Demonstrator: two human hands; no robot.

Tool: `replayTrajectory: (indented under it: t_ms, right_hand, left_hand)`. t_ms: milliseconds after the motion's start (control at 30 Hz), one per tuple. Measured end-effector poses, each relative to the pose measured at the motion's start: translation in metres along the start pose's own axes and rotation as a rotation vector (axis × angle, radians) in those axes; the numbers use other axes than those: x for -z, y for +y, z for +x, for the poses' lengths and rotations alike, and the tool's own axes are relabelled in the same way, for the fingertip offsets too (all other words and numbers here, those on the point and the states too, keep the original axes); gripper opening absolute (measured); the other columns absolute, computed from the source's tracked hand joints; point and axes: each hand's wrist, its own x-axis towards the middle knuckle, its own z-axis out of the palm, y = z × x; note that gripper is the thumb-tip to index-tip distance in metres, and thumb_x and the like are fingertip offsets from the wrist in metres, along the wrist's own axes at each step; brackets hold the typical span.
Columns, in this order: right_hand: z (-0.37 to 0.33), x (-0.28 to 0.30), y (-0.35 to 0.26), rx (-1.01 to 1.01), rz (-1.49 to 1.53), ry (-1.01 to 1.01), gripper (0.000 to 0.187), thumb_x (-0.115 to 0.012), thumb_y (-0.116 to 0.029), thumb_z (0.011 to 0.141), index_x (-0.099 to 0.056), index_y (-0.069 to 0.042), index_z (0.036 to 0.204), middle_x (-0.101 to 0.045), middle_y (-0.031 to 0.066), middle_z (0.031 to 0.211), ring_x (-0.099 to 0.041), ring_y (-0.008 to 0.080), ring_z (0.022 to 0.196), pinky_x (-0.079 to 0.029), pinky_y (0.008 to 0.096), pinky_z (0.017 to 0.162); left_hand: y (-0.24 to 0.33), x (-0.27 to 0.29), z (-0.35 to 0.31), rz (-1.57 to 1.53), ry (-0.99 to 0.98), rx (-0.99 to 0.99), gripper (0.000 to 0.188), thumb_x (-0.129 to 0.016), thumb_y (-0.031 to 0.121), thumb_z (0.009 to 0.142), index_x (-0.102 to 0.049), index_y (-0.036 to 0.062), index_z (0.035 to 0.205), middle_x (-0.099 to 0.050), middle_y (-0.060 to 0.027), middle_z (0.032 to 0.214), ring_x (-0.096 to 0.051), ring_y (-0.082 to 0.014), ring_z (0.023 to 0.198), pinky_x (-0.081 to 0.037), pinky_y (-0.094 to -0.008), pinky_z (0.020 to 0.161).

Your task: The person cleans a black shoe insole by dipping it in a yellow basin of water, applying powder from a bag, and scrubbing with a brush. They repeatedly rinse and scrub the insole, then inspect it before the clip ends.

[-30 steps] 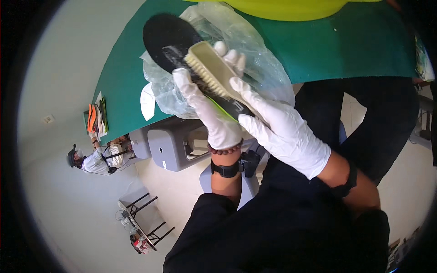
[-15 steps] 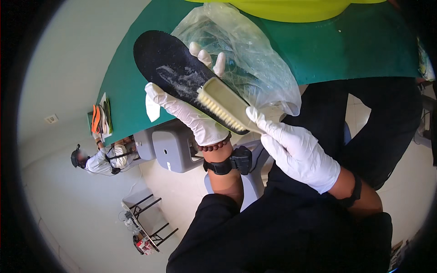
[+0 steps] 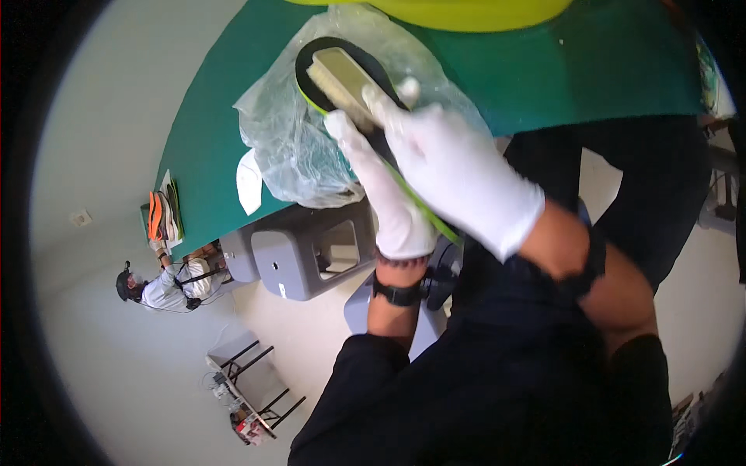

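Gloved in white, my left hand (image 3: 388, 190) grips a black shoe insole (image 3: 374, 68) with a bright green edge from beneath, its thumb along the near side. My right hand (image 3: 458, 167), also gloved and slightly blurred, is closed on a pale brush (image 3: 346, 74). The brush's cream bristles rest against the insole's dark face near its far rounded end. Much of the insole's middle is hidden behind the brush and my right hand. Underneath and around them a crumpled clear plastic bag (image 3: 291, 147) lies on the green table.
The green table (image 3: 544, 70) has a yellow-green object (image 3: 474, 14) at its far edge and a white piece (image 3: 249, 182) on the left. Several coloured insoles (image 3: 165, 213) lie at the table's far left, near another person (image 3: 167, 287). Grey stools (image 3: 299, 256) stand below the table edge.
The brush has slid up the insole from its near end to its far end. My left hand and the insole have tilted more upright and shifted right.
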Motion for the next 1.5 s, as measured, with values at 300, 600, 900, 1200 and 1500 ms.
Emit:
replayTrajectory:
  t_ms: [300, 600, 900, 1200, 1500]
  right_hand:
    - [0.001, -0.002, -0.007, 0.134, -0.106, -0.029, 0.034, -0.047, -0.019, 0.096, -0.054, -0.004, 0.126, -0.062, 0.0204, 0.074, -0.064, 0.0326, 0.063, -0.051, 0.0424, 0.054]
    - [0.006, -0.004, 0.005, 0.260, -0.234, 0.047, 0.039, -0.052, -0.014, 0.092, -0.054, -0.009, 0.131, -0.064, 0.0201, 0.080, -0.064, 0.0332, 0.061, -0.054, 0.0417, 0.059]
    - [-0.059, 0.028, 0.007, -0.082, 0.041, 0.042, 0.054, -0.062, -0.001, 0.087, -0.052, -0.014, 0.138, -0.060, 0.0177, 0.072, -0.061, 0.0306, 0.059, -0.048, 0.0304, 0.058]
    - [-0.057, 0.015, 0.002, -0.095, 0.306, 0.047, 0.067, -0.063, -0.005, 0.084, -0.040, -0.014, 0.145, -0.060, 0.0231, 0.117, -0.063, 0.0414, 0.085, -0.051, 0.0454, 0.074]
    - [-0.091, 0.030, -0.002, -0.061, 0.208, -0.151, 0.055, -0.059, 0.003, 0.085, -0.049, -0.006, 0.138, -0.066, 0.0208, 0.102, -0.066, 0.0361, 0.078, -0.054, 0.0340, 0.072]
  left_hand:
    - [0.019, 0.021, 0.002, -0.247, -0.067, -0.046, 0.069, -0.036, 0.065, 0.095, -0.045, 0.0080, 0.133, -0.063, -0.0123, 0.114, -0.062, -0.0218, 0.096, -0.052, -0.0350, 0.087]
    - [0.010, 0.047, 0.005, -0.193, -0.059, 0.145, 0.074, -0.040, 0.064, 0.094, -0.040, 0.0053, 0.140, -0.060, -0.0136, 0.123, -0.062, -0.0264, 0.102, -0.050, -0.0404, 0.094]
    - [0.028, 0.041, 0.014, -0.391, -0.176, 0.046, 0.074, -0.050, 0.057, 0.091, -0.034, 0.0086, 0.144, -0.047, -0.0160, 0.141, -0.054, -0.0285, 0.120, -0.046, -0.0395, 0.102]
    - [0.035, 0.027, 0.005, -0.027, 0.026, -0.170, 0.062, -0.052, 0.054, 0.093, -0.047, 0.0092, 0.135, -0.055, -0.0091, 0.129, -0.058, -0.0224, 0.109, -0.051, -0.0362, 0.092]
    - [0.043, 0.036, 0.020, -0.356, -0.176, -0.018, 0.085, -0.062, 0.057, 0.082, -0.035, 0.0041, 0.142, -0.049, -0.0241, 0.134, -0.056, -0.0379, 0.114, -0.046, -0.0504, 0.101]
